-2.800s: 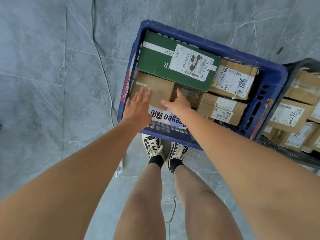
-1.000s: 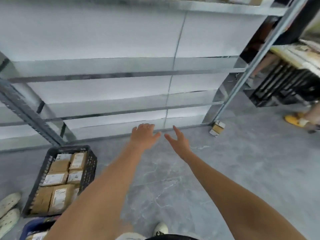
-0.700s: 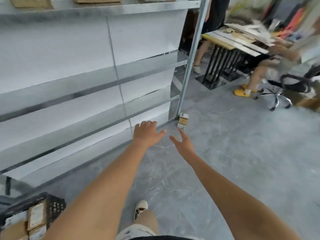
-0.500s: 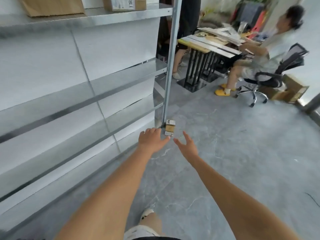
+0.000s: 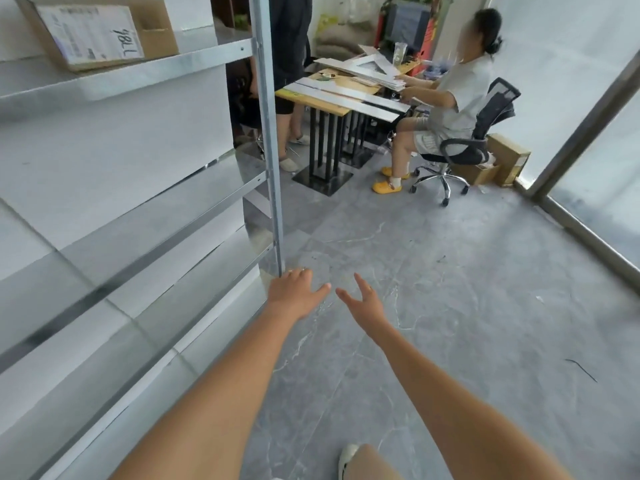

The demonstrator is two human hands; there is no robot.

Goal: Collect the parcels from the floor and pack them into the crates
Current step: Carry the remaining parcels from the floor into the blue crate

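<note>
Both arms reach forward and down over the grey floor. My left hand [image 5: 294, 294] is open with relaxed fingers and sits right at the foot of the metal shelf post [image 5: 268, 140]. Beside it, my right hand [image 5: 363, 301] is spread open and holds nothing. The small parcel that stood at the post's foot is hidden behind my left hand. No crate is in view. A flat cardboard parcel [image 5: 93, 32] with a white label lies on the top shelf at upper left.
Metal shelving [image 5: 121, 209] fills the left side. Ahead, a person sits on an office chair [image 5: 467, 150] at a cluttered desk [image 5: 343, 95]; another person stands behind the post. Cardboard boxes [image 5: 502, 161] sit by a glass wall at right.
I left the blue crate, turned and walked along the shelving. The small parcel at the post's foot came closer and is now covered by my left hand.
</note>
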